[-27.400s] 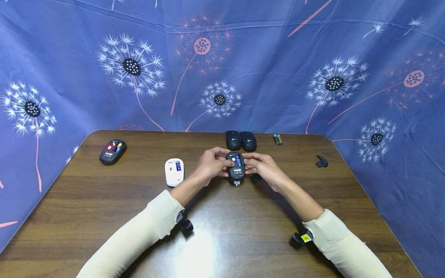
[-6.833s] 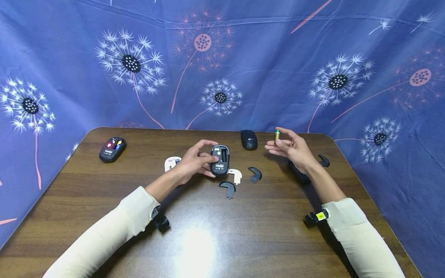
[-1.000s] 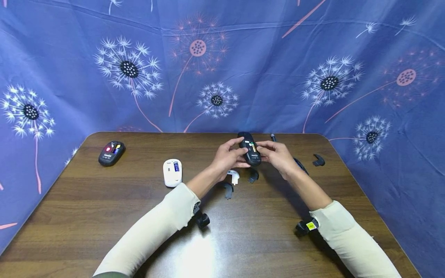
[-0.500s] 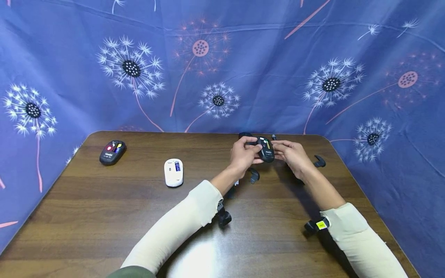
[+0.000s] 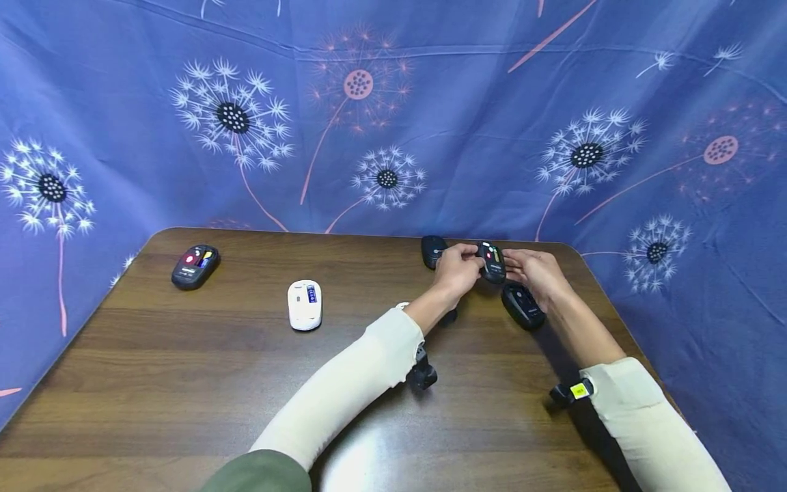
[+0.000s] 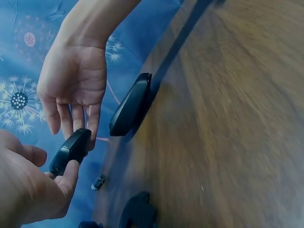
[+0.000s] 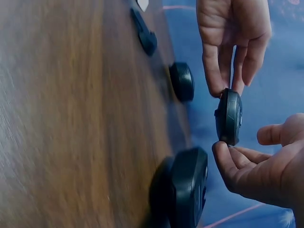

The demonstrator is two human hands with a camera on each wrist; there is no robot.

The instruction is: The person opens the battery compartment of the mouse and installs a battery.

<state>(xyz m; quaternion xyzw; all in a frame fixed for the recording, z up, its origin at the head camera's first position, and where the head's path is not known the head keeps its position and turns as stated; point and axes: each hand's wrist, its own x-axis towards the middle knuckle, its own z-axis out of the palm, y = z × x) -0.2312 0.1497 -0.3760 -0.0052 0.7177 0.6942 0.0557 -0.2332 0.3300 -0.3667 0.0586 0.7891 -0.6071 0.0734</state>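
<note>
My left hand holds a black computer mouse by its left side, just above the far right of the table. Its underside faces up, and a yellow-green battery shows in the uncovered compartment. My right hand lies on the mouse's other side. In the right wrist view the right fingers touch the lower end of the mouse, with the thumb apart from it. Below the hands, a second black mouse rests on the table. A small dark battery lies near the table edge in the left wrist view.
Another black mouse stands at the back edge. A white mouse and a black mouse with a red label lie upside down to the left. A black battery cover and a white cover are partly hidden by the left arm.
Both hands have carried the held mouse to the right. The right hand's fingers have loosened along its side. The mouse resting at the right has come into fuller view.
</note>
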